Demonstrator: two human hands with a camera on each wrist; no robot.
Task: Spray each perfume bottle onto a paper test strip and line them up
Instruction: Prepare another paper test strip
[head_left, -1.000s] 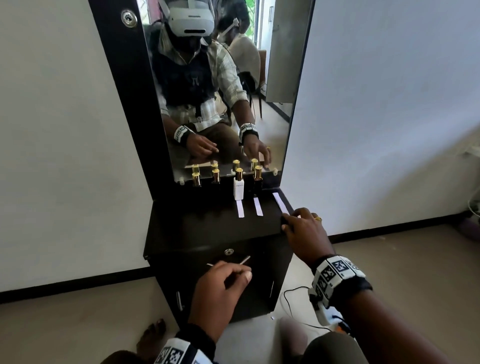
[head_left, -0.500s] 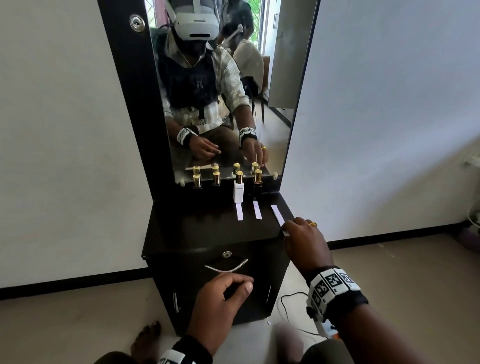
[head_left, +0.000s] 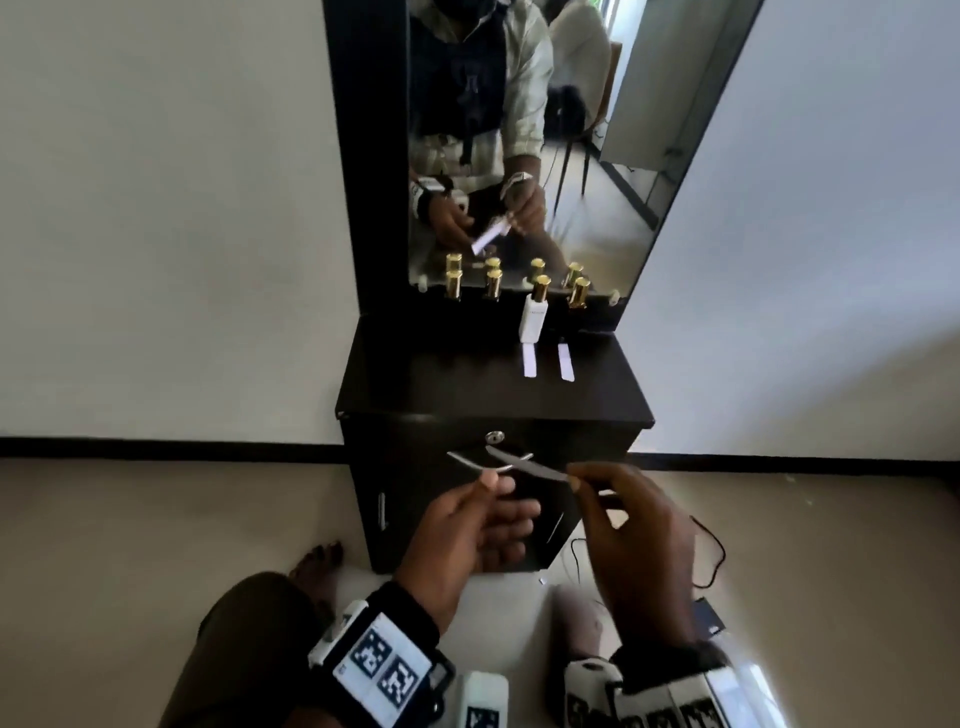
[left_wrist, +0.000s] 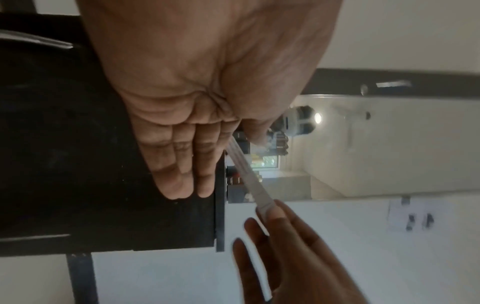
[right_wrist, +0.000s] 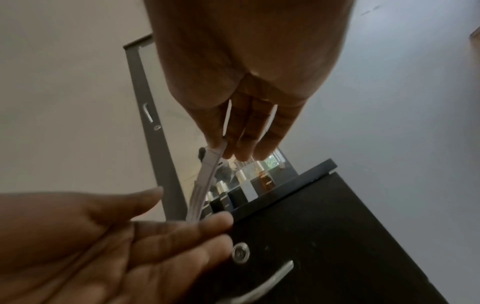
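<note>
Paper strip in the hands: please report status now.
Left hand and right hand each pinch an end of one paper strip. Two strips lie by the white bottle. Nothing in the way.

Black cabinet top (head_left: 441, 384) bears four bottles (head_left: 534, 317), apparently two strips (head_left: 529, 361)

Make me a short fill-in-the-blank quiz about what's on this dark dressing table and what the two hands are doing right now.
1. Both hands, the left hand and the right hand, pinch a white paper ____.
2. On the dark dressing table top lie ____ white paper strips.
3. The white perfume bottle has a ____ cap.
4. The four bottles stand in front of the ____.

Missing words: strip; two; gold; mirror
</note>
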